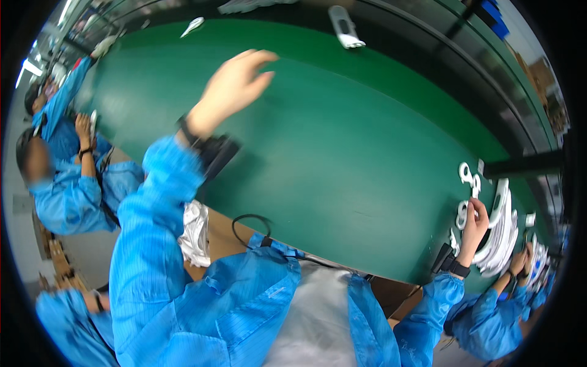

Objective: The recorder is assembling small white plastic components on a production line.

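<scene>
My left hand [235, 85] is raised above the green tabletop [342, 165], its fingers apart and nothing in them; motion blurs it a little. On the right, my right hand [474, 226] has its fingertips pinched at a small white ring-shaped plastic part [461, 214], which the fingers partly cover. Just beyond it lie more white ring-ended parts [466, 172]. Beside this hand, a stack of long white curved plastic pieces [500, 235] rests on the table. A black device is strapped to each of my wrists.
At the far side lie a white-and-grey elongated part [346, 27] and a small white piece [193, 26]. A dark bar [524, 164] juts in from the right. Co-workers in blue sit at left [67, 196] and right [489, 324]. A black cable [251, 217] loops at the near edge.
</scene>
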Demonstrator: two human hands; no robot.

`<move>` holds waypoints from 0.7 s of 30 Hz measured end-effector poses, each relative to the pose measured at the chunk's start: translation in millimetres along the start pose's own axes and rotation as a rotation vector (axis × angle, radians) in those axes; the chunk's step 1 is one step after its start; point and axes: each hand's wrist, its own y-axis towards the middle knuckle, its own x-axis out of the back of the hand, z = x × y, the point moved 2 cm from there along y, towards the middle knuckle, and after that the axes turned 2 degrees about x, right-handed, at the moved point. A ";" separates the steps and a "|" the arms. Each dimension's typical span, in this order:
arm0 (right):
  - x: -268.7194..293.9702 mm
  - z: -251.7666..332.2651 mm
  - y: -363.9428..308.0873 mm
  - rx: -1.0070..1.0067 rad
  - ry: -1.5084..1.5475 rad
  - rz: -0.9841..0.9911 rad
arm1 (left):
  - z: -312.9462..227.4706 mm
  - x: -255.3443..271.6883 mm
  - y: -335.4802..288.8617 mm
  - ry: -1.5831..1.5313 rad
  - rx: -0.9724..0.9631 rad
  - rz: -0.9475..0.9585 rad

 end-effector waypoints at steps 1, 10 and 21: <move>12.3 -18.3 -6.5 0.056 0.010 -0.060 | -14.6 -29.7 41.8 0.076 -0.089 0.037; -8.1 41.2 -13.8 -0.029 -0.132 0.031 | 24.6 -157.0 210.3 0.359 -0.049 -0.073; -66.6 6.1 79.0 0.159 -0.390 0.302 | -17.7 -13.4 -38.0 -1.172 0.570 0.097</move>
